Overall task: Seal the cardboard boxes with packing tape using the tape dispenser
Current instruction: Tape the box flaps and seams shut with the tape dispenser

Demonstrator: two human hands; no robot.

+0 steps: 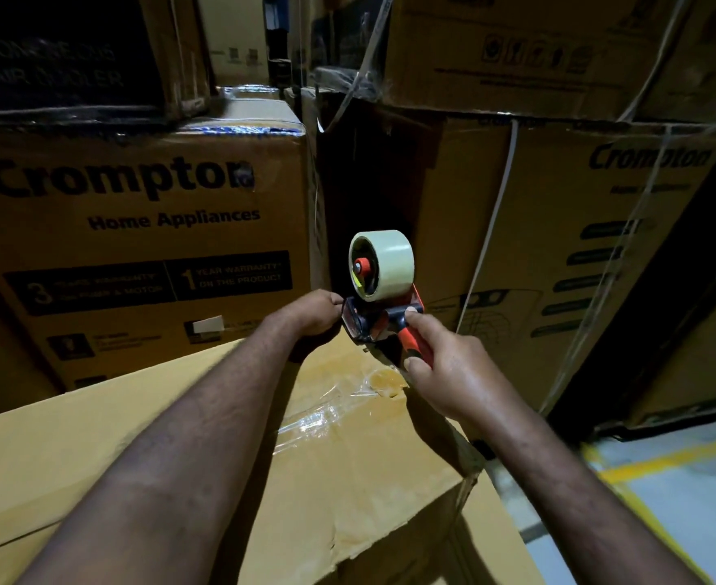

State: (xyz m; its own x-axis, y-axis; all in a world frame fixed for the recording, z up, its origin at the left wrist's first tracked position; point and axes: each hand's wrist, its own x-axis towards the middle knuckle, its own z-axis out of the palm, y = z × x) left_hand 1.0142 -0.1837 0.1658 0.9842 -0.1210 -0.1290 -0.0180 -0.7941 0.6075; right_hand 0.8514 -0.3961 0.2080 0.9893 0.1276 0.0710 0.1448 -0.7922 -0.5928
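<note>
Right hand (444,367) grips tape dispenser (373,320) by red handle; left hand (314,314) curls fingers round its front end. Dispenser sits at far right corner of cardboard box (204,449) top, tape roll (385,263) uppermost. Clear tape strip (331,409) lies along box top. Printed cartons (136,230) stacked behind.

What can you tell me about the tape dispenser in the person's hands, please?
The tape dispenser has a red and dark frame with a red-and-black handle. A pale tape roll sits upright on its red hub. It is held at the far edge of the plain cardboard box. The right hand grips the handle; the left hand holds its front end.
</note>
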